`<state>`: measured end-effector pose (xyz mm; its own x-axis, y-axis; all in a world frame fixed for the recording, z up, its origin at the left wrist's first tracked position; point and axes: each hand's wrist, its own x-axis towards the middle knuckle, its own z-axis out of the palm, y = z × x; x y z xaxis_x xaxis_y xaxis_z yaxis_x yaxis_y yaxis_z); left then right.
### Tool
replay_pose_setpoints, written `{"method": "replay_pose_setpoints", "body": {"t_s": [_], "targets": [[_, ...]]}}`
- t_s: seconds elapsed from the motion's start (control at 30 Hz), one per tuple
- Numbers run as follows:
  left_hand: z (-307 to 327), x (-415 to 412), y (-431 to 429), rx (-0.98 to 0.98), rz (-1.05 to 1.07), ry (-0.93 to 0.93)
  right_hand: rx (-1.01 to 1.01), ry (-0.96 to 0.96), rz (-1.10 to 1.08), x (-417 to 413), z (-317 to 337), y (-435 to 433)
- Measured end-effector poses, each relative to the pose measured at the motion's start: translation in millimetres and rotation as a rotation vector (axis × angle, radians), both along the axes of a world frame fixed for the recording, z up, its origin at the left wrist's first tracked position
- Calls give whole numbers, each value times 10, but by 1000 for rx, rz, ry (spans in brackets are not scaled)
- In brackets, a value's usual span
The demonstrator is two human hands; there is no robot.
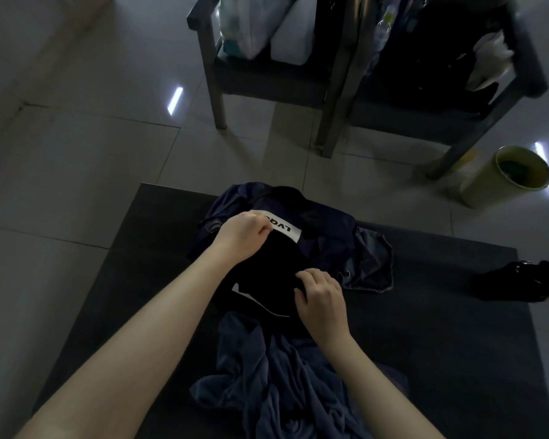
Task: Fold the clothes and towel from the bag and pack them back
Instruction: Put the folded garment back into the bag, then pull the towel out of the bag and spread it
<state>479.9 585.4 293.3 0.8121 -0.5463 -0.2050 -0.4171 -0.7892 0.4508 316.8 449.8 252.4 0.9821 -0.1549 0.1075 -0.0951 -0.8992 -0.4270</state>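
I see the black white-labelled garment (267,277) on the dark table (441,327), long axis 12 to 6. My left hand (244,231) pinches its far end, and my right hand (322,296) grips its 4 o'clock edge.

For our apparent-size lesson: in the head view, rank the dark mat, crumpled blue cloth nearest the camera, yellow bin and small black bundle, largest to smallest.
1. dark mat
2. crumpled blue cloth
3. yellow bin and small black bundle: nearly alike in size; the bin sits farther off, so unranked
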Motion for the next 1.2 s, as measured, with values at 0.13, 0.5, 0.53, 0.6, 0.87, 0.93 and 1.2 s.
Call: {"method": "replay_pose_setpoints", "body": {"t_s": [0.13, 0.5, 0.53, 0.6, 0.87, 0.93, 1.2], "targets": [[-60, -490, 172, -47, 77, 41, 75, 38, -32, -340, -20, -25], [-801, -2277, 728, 214, 396, 592, 256, 509, 137, -1353, -344, 89], [-883, -2401, 754, 220, 452, 660, 273, 536, 173, -1423, -384, 111], [-1029, -2620, 767, 148, 593, 811, 267, 594, 238, -1585, -472, 168], [-1302, -3094, 677, 65, 826, 702, 350, 653, 290, -2145, -685, 247], [-1177, -3110, 653, -102, 878, 694, 364, 638, 286, -2207, -598, 198], [-97, -3145, 367, -749, 984, 711, 437, 595, 266, -2143, -142, 141]]}}
